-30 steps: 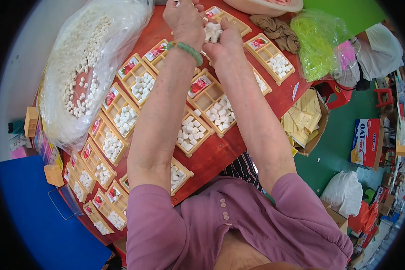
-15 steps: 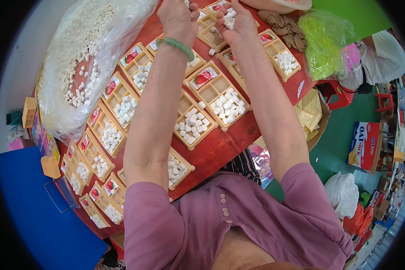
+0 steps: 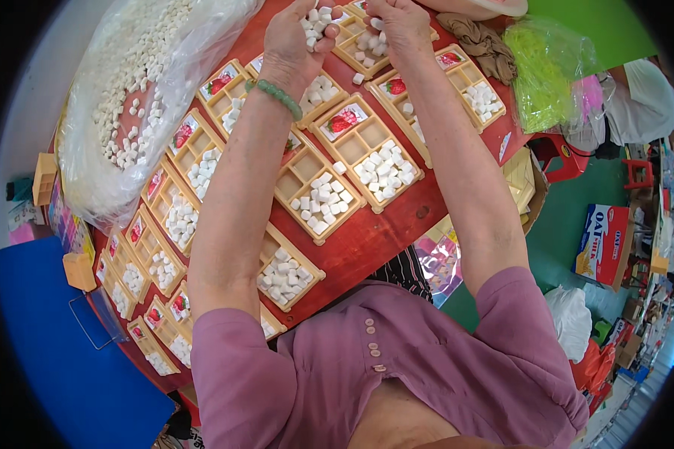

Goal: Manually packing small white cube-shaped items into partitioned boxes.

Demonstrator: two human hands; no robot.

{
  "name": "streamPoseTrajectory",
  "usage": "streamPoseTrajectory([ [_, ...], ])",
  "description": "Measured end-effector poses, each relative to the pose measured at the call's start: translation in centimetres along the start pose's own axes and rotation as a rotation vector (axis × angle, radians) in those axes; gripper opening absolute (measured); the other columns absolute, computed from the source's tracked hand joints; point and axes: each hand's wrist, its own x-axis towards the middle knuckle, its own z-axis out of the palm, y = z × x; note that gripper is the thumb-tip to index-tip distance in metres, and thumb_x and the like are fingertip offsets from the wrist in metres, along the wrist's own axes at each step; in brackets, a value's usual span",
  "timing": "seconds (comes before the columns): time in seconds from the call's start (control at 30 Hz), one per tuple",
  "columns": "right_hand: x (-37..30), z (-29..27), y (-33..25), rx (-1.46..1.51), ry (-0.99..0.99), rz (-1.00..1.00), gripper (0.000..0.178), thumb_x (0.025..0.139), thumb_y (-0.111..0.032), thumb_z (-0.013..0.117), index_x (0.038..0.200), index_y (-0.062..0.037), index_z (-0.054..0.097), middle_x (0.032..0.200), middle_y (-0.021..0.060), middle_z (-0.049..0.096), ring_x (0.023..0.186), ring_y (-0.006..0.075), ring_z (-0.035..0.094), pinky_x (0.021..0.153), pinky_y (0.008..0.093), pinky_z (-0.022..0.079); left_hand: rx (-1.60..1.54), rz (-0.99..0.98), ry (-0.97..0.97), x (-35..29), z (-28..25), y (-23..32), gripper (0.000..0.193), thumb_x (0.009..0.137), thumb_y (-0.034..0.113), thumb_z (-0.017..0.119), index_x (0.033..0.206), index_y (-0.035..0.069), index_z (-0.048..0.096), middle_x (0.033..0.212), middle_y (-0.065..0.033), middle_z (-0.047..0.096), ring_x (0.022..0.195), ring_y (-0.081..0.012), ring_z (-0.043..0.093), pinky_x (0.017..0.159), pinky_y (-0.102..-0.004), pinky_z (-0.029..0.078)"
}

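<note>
My left hand (image 3: 296, 45), with a green bead bracelet (image 3: 278, 97) at the wrist, is cupped around a handful of small white marshmallows (image 3: 318, 26). Across from it, my right hand (image 3: 403, 31) is over a beige compartment tray (image 3: 344, 46) at the far edge of view. Its fingers are curled down, with a white piece at the fingertips; blurred marshmallows (image 3: 373, 45) show just beneath. One loose marshmallow (image 3: 358, 78) lies beside that tray. Nearer me, a tray with a strawberry picture (image 3: 344, 120) holds white pieces in its large compartment.
Several similar trays (image 3: 283, 187) stand in rows on the red table (image 3: 352, 238). A clear plastic bag (image 3: 75, 150) of marshmallows spreads at left. At far right lie a brown cloth (image 3: 479, 45) and a bag of yellow-green shreds (image 3: 543, 75). A red stool (image 3: 550, 153) is beyond the table edge.
My right hand has turned from palm up to fingers down, and marshmallows from it now show at the tray. My left hand has shifted slightly nearer, showing its handful more plainly.
</note>
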Motion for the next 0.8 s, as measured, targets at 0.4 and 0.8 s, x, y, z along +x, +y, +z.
streamPoseTrajectory([
  [0.4,-0.7,-0.8,-1.1,-0.010,-0.160,0.076,0.033,0.095,-0.026,0.064,0.068,-0.0081,0.060,0.064,-0.0024,0.055,0.059,0.0067,0.047,0.056,0.0229,0.036,-0.049,0.028,0.012,-1.0,-0.3,0.0,0.023,0.094,0.024,0.054,0.086,0.004,0.062,0.079,-0.0121,0.068,0.052,-0.0185,0.060,0.040,-0.0227,0.046],
  [0.8,-0.1,-0.6,-0.2,0.094,-0.141,0.088,0.049,0.099,-0.046,0.055,0.072,-0.0051,0.064,0.072,0.0051,0.065,0.066,0.0135,0.060,0.066,0.0270,0.049,-0.025,0.016,0.001,-1.5,-0.9,0.1,0.028,0.097,0.029,0.049,0.090,0.003,0.060,0.078,-0.0117,0.065,0.055,-0.0178,0.058,0.036,-0.0216,0.038],
])
